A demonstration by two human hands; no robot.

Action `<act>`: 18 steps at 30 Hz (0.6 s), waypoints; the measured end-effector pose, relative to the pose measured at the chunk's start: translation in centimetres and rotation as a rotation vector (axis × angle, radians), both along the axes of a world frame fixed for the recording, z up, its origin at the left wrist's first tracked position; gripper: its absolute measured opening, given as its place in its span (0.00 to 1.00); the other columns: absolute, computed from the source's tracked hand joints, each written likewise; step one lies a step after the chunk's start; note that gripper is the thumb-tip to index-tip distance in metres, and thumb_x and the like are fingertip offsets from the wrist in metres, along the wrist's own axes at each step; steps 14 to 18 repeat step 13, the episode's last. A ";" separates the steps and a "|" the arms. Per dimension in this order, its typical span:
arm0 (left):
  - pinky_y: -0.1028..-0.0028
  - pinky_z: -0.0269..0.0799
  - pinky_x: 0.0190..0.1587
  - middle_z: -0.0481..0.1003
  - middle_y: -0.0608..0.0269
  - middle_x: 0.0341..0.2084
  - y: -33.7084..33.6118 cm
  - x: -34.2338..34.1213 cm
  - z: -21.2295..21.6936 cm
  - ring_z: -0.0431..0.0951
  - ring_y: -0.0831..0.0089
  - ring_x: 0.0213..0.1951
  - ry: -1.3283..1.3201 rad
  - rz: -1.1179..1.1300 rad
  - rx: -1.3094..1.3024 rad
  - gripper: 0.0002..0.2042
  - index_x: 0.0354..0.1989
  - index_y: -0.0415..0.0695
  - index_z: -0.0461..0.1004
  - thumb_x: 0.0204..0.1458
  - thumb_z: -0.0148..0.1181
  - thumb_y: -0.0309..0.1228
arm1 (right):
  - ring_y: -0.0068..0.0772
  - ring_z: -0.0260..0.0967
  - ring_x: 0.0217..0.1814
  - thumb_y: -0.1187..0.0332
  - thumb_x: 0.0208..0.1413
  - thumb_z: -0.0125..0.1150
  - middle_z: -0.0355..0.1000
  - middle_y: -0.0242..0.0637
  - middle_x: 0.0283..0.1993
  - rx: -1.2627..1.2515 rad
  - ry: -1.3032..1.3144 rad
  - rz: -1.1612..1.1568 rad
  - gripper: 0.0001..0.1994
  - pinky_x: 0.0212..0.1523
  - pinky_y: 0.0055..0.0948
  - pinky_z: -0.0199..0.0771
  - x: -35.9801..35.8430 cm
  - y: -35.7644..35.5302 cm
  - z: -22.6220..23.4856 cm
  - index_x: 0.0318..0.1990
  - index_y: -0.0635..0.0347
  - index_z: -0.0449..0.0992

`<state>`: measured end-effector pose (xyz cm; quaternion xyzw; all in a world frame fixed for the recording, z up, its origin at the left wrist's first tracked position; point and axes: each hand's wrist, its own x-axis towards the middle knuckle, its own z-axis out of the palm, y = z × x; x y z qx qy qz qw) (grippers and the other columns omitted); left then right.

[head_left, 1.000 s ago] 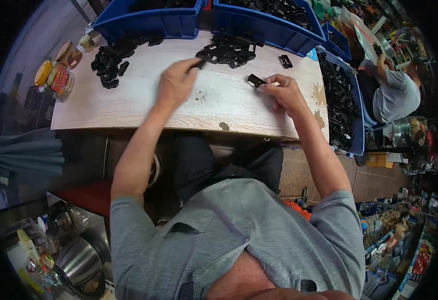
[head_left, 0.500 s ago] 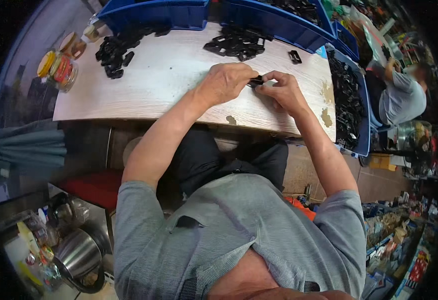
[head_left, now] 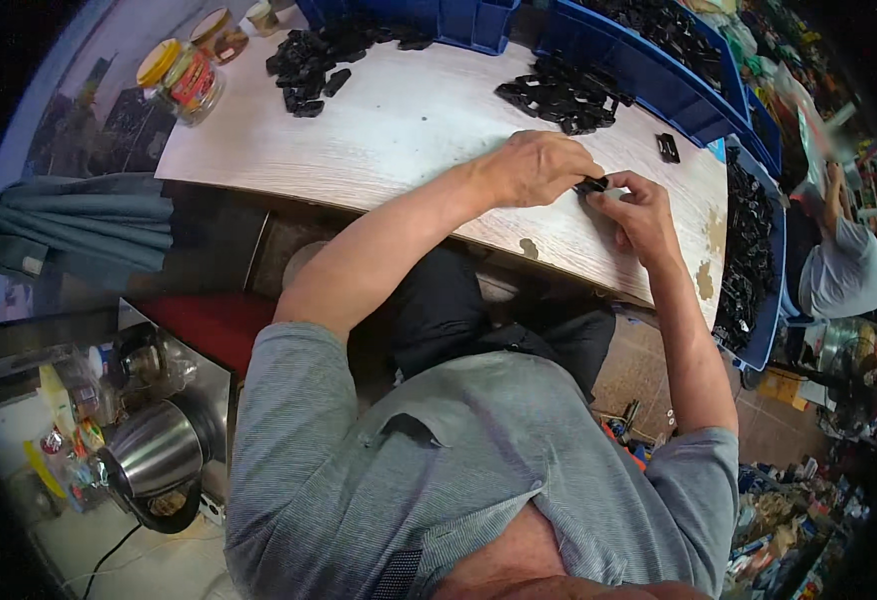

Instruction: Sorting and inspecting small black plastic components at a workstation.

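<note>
small part (head_left: 593,184) pinched between left hand (head_left: 537,168) and right hand (head_left: 643,212): black; table top (head_left: 409,130): pale whitewashed wood grain, brown worn patches near the right edge; part piles (head_left: 311,62) and (head_left: 562,95): black; single loose piece (head_left: 668,147): black; bins (head_left: 659,80): blue, contents black; jars (head_left: 187,78): clear with yellow lids, red and multicolour labels; shirt (head_left: 479,470): grey, fine stripe; trousers (head_left: 439,310): dark; folded cloth (head_left: 84,215): grey-blue; stool seat (head_left: 214,325): red; kettle (head_left: 159,450): shiny steel, black handle; other person's shirt (head_left: 844,275): light grey
</note>
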<state>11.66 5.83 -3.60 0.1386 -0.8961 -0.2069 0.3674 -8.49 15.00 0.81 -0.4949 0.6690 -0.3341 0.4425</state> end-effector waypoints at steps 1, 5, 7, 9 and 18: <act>0.61 0.79 0.48 0.82 0.56 0.42 0.0 0.1 0.0 0.82 0.57 0.43 0.038 0.017 0.088 0.12 0.49 0.44 0.81 0.57 0.61 0.25 | 0.15 0.57 0.10 0.67 0.52 0.73 0.67 0.24 0.17 0.010 -0.001 0.003 0.12 0.12 0.22 0.50 0.0 0.0 0.0 0.41 0.62 0.80; 0.62 0.79 0.48 0.82 0.57 0.42 0.6 0.1 -0.1 0.82 0.58 0.43 0.018 0.034 0.064 0.14 0.49 0.45 0.81 0.54 0.62 0.23 | 0.14 0.56 0.11 0.68 0.52 0.73 0.67 0.23 0.16 0.025 0.013 0.004 0.12 0.12 0.21 0.49 0.2 -0.1 0.3 0.41 0.62 0.80; 0.64 0.80 0.47 0.82 0.58 0.41 0.7 0.0 0.0 0.82 0.59 0.43 0.000 0.045 -0.124 0.15 0.49 0.45 0.81 0.52 0.62 0.22 | 0.14 0.56 0.11 0.68 0.52 0.73 0.67 0.23 0.16 0.013 0.002 0.007 0.12 0.12 0.21 0.49 0.0 0.0 0.1 0.41 0.62 0.80; 0.64 0.80 0.47 0.82 0.59 0.40 0.7 0.1 0.0 0.82 0.60 0.43 -0.010 0.034 -0.136 0.15 0.48 0.46 0.81 0.51 0.62 0.22 | 0.14 0.56 0.11 0.68 0.52 0.73 0.67 0.23 0.16 -0.002 -0.010 0.007 0.12 0.12 0.20 0.49 0.0 0.0 -0.1 0.41 0.62 0.80; 0.66 0.80 0.47 0.82 0.59 0.41 0.5 0.1 -0.2 0.82 0.60 0.44 -0.067 0.012 -0.130 0.16 0.49 0.46 0.80 0.51 0.62 0.23 | 0.14 0.56 0.10 0.68 0.53 0.73 0.68 0.24 0.16 0.002 0.005 0.024 0.14 0.12 0.21 0.50 -0.2 -0.1 -0.3 0.45 0.62 0.79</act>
